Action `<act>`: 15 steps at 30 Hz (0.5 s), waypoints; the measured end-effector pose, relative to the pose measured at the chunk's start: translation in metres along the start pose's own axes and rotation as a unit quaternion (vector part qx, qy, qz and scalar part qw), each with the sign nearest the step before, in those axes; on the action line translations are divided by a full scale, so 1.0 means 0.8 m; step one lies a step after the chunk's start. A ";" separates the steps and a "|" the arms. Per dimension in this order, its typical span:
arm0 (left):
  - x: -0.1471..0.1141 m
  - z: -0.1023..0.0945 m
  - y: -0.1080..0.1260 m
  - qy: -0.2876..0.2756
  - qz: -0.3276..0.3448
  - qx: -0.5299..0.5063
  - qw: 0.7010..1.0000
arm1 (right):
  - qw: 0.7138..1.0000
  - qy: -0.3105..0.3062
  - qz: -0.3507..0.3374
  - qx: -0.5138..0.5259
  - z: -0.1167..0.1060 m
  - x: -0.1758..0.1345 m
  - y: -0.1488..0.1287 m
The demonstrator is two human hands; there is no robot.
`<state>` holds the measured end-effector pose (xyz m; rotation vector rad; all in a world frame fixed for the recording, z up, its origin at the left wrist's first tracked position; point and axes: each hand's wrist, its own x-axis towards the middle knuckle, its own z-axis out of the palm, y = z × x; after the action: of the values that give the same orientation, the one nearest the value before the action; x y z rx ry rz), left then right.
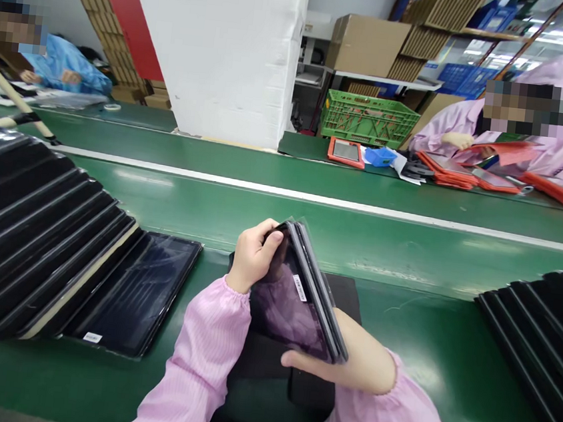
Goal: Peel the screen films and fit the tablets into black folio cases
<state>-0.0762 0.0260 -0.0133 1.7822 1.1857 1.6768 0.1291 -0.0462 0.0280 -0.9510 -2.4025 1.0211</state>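
Note:
Both of my hands hold a small stack of tablets (286,305) tilted up above the bench. Their dark screen faces me and carries a white label with a barcode. My left hand (254,252) grips the upper left corner, with the thumb on the screen side. Behind the lower right edge, my right hand (347,355) supports the stack; its thumb shows below and its other fingers are hidden. Clear film sticks out at the top edges. Beneath lies a black mat (348,295), with a dark flat object (310,388) on its near part.
A long row of leaning tablets (43,226) is at left, its nearest tablet (137,290) lying face up. Another tablet stack (539,345) stands at right. Across the green bench (423,246), co-workers sit near orange-cased tablets (451,172) and a green crate (366,119).

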 end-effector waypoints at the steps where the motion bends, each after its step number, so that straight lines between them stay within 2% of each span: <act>1: 0.000 -0.001 0.001 0.002 0.000 0.005 1.000 | 1.000 -0.014 -0.003 0.021 -0.008 -0.003 -0.003; 3: 0.000 -0.002 0.004 0.006 -0.004 0.019 1.000 | 0.997 -0.007 -0.012 0.080 -0.023 -0.009 -0.007; 5: 0.000 -0.003 0.005 0.011 -0.007 0.037 0.999 | 0.989 0.050 -0.001 0.139 -0.029 -0.012 -0.009; 7: -0.001 -0.003 0.006 0.013 -0.012 0.055 0.998 | 0.975 0.115 0.037 0.188 -0.025 -0.009 -0.007; 10: -0.002 -0.002 0.005 0.018 -0.015 0.064 0.998 | 0.942 0.177 0.090 0.270 -0.010 0.004 -0.002; 12: -0.001 -0.002 0.002 0.023 -0.018 0.060 0.998 | 0.926 0.194 0.105 0.308 -0.004 0.013 0.001; 15: 0.000 0.000 -0.003 0.027 -0.030 0.055 0.998 | 0.930 0.183 0.107 0.301 -0.004 0.017 0.003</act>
<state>-0.0767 0.0270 -0.0153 1.7556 1.3657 1.6650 0.1226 -0.0338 0.0289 -1.0588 -1.5601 1.3994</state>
